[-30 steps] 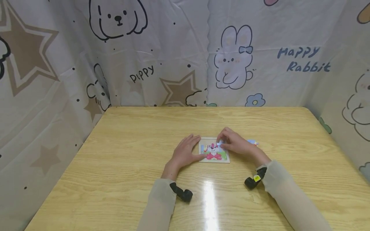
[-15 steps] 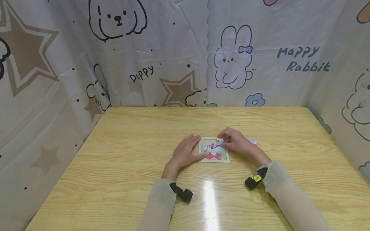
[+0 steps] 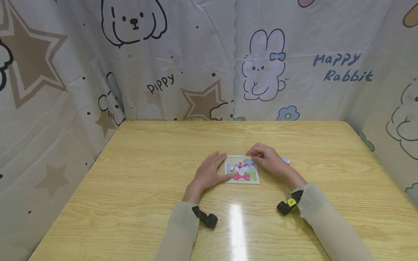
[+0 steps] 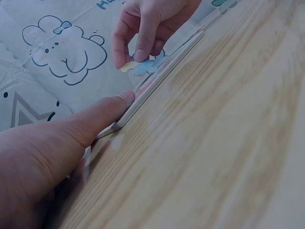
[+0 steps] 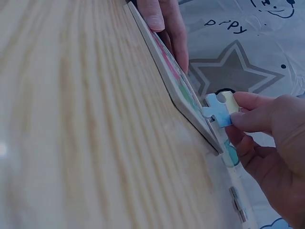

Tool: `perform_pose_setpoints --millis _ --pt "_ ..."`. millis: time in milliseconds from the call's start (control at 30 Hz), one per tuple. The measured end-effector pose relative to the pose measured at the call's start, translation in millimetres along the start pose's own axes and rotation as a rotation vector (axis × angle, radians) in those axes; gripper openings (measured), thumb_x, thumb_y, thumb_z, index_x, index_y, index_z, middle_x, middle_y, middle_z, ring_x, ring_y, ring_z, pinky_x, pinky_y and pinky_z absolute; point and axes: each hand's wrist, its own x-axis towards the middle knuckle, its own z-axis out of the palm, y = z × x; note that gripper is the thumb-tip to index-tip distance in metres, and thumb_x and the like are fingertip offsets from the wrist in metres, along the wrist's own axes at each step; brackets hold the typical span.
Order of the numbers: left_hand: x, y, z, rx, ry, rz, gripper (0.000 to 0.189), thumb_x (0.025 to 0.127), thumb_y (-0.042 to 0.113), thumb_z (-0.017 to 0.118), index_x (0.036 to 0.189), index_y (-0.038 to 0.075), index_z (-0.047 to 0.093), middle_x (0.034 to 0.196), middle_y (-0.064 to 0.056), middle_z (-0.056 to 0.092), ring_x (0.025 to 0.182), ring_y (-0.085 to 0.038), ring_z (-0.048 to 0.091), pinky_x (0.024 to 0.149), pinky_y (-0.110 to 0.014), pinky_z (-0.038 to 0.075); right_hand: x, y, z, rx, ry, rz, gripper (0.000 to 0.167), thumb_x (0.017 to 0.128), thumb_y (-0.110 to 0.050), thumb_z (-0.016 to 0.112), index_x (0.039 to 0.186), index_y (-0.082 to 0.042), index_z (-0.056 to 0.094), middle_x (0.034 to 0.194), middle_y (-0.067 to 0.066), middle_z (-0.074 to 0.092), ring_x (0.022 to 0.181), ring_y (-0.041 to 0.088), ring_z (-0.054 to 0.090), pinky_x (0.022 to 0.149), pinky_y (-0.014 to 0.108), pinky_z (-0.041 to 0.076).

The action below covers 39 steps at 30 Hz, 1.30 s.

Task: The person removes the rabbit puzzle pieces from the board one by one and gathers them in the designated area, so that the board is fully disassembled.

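Observation:
A small jigsaw puzzle in a pale frame (image 3: 248,182) lies on the table, with a pink-and-white cartoon animal on the pieces in it. At its left side rests my left hand (image 3: 209,174). The thumb lies over the near left part, and the extended fingers reach the far left corner. My right hand (image 3: 267,160) pinches a light blue and yellow puzzle piece (image 5: 219,113) between thumb and fingers. It holds the piece tilted above the frame's upper right area. Bare backing shows along the upper part of the frame.
To the right of the frame, partly behind the right wrist, lie blue puzzle pieces (image 3: 287,161); how many is unclear. The wooden table (image 3: 147,152) reaches back to a printed curtain (image 3: 202,54). Both wrists wear black cameras (image 3: 210,220).
The puzzle piece has turned in my right hand's fingers, and more of its face shows now. My right fingers have shifted slightly. The left hand and the frame stay where they were.

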Motion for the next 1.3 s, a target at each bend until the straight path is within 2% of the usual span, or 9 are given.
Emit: perform_pose_setpoints --millis 200,667,1033,1300 --pt "-0.6 0.9 0.1 -0.007 0.000 0.002 0.083 0.086 0.057 0.066 0.153 0.020 0.035 0.160 0.004 0.033 0.154 -0.020 0.018 0.129 -0.039 0.013 -7.3 9 -5 -0.012 0.066 0.011 0.020 0.094 -0.005 0.061 0.110 -0.011 0.071 0.109 0.006 0.066 0.101 0.019 0.060 0.088 0.020 0.052" --pt "-0.1 -0.5 2.4 -0.005 0.008 0.007 0.084 0.085 0.057 0.066 0.153 0.020 0.035 0.161 0.003 0.033 0.154 -0.020 0.019 0.129 -0.039 0.014 -30.0 28 -29 -0.022 0.128 0.097 0.021 0.096 -0.008 0.059 0.114 -0.010 0.070 0.115 0.008 0.065 0.102 0.015 0.059 0.083 0.013 0.050" --pt "-0.2 0.1 1.7 -0.002 0.007 -0.001 0.084 0.085 0.057 0.066 0.153 0.021 0.034 0.161 0.003 0.032 0.154 -0.019 0.018 0.129 -0.040 0.014 -45.8 43 -43 -0.063 0.185 0.089 0.019 0.096 -0.006 0.059 0.112 -0.007 0.070 0.114 0.010 0.066 0.096 -0.008 0.054 0.081 0.006 0.049" --pt "-0.1 1.2 1.9 0.003 -0.001 -0.003 0.084 0.086 0.057 0.066 0.154 0.021 0.033 0.161 0.003 0.032 0.154 -0.019 0.017 0.129 -0.039 0.013 -57.1 50 -54 -0.076 0.210 0.113 0.020 0.096 -0.007 0.059 0.113 -0.007 0.070 0.115 0.012 0.065 0.096 -0.010 0.052 0.081 0.002 0.047"
